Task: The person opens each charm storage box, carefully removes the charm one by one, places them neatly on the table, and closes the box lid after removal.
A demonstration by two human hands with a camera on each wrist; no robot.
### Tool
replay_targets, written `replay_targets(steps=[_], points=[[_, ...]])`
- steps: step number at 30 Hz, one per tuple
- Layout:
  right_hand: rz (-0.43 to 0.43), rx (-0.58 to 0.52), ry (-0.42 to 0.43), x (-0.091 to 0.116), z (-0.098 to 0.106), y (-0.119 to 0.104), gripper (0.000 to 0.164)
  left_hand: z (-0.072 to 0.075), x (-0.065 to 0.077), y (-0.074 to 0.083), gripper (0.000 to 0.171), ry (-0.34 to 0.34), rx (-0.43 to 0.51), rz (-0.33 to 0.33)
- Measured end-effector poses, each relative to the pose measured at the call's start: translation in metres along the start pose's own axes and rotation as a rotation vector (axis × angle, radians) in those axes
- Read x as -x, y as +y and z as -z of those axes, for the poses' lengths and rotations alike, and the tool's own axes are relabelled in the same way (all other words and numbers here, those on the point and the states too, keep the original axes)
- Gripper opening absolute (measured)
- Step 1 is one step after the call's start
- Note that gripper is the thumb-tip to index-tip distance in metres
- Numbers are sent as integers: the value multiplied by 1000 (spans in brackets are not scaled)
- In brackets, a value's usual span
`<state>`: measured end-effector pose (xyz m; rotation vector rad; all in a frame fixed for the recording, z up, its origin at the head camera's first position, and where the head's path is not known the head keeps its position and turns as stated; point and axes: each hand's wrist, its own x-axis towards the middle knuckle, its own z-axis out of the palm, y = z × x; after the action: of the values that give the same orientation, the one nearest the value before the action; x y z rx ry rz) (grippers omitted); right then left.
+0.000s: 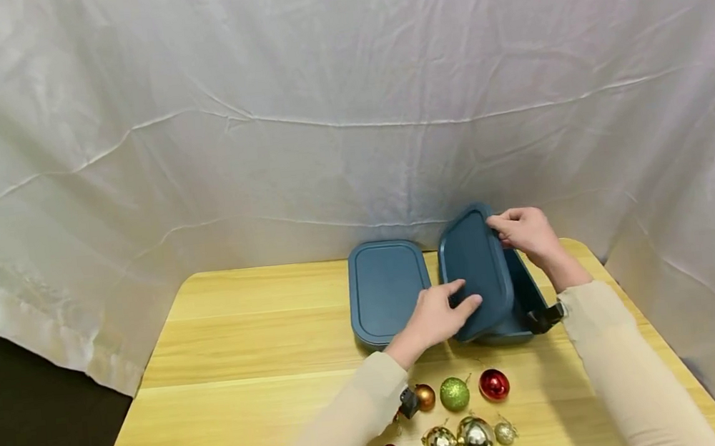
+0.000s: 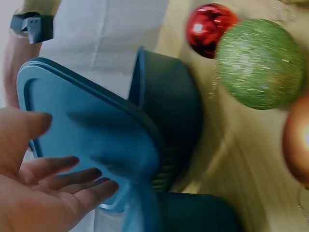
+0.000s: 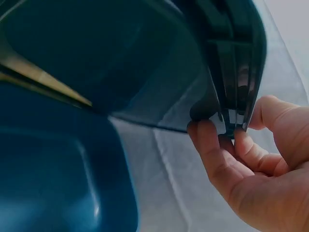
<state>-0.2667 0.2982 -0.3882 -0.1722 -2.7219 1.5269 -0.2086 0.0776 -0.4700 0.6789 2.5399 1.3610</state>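
My right hand [image 1: 526, 232] pinches the far right edge of a blue rectangular lid [image 1: 476, 265]. That lid stands tilted over an uncovered blue box [image 1: 527, 284], its right side raised. In the right wrist view, the fingertips are on the underside of the lid's rim [image 3: 236, 87], with the thumb on the outside. My left hand [image 1: 436, 314] is at the lid's near left side with fingers extended and thumb apart. In the left wrist view the left palm [image 2: 29, 203] faces the lid; I cannot tell whether it touches.
A second blue box with its lid on [image 1: 390, 288] stands just left. Nearer lie several baubles, among them a green glitter one [image 1: 454, 394], a shiny red one [image 1: 494, 385], an orange one [image 1: 424, 397] and a large gold one [image 1: 476, 439]. A pale curtain [image 1: 346, 109] hangs behind the table.
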Motion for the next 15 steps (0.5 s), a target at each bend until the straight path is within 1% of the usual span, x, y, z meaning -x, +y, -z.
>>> replay_targets(steps=[4,7,9,11,15], points=[[-60,-79,-29,-3,9,22,38,-8,4,-3,70,-94,-120,-43],[-92,-140,-53,-5,14,39,44,-13,6,-5,74,-150,-254,-101],[-106,-182,-59,-6,16,50,50,-16,7,-6,73,-174,-344,-150],[-116,-206,-58,-7,17,59,54,-18,9,-7,70,-188,-423,-197],[-146,-248,-47,-8,20,73,60,-23,12,-9,60,-163,-584,-293]])
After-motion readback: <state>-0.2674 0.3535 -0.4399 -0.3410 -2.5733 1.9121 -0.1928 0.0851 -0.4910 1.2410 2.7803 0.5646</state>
